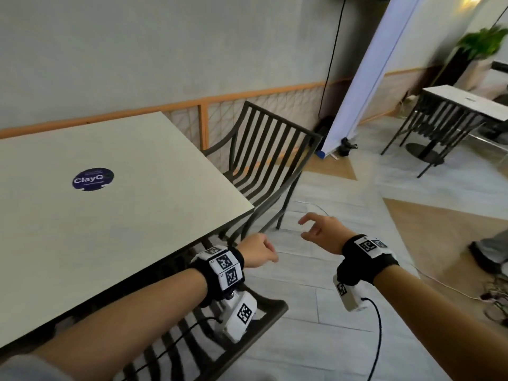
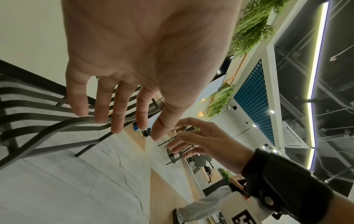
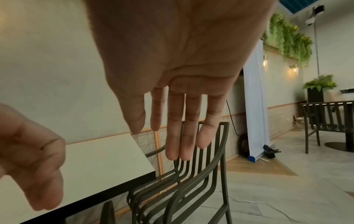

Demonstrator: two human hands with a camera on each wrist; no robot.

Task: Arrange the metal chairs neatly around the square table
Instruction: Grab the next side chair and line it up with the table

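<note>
A cream square table (image 1: 115,204) with a round purple sticker fills the left of the head view. A dark metal slatted chair (image 1: 264,149) stands at its right side, its seat partly under the top; the chair (image 3: 201,174) also shows in the right wrist view. A second metal chair (image 1: 209,342) sits tucked at the near side, under my left forearm. My left hand (image 1: 259,250) hovers off the table's near right corner, fingers relaxed and empty. My right hand (image 1: 319,229) hangs in the air right of it, fingers spread, holding nothing. Neither hand touches a chair.
Another table with metal chairs (image 1: 450,116) stands at the far right. A white roll-up banner (image 1: 365,75) leans by the wall. A thin cable (image 1: 316,206) lies on the tiled floor, and a person's shoe (image 1: 486,257) shows at the right edge.
</note>
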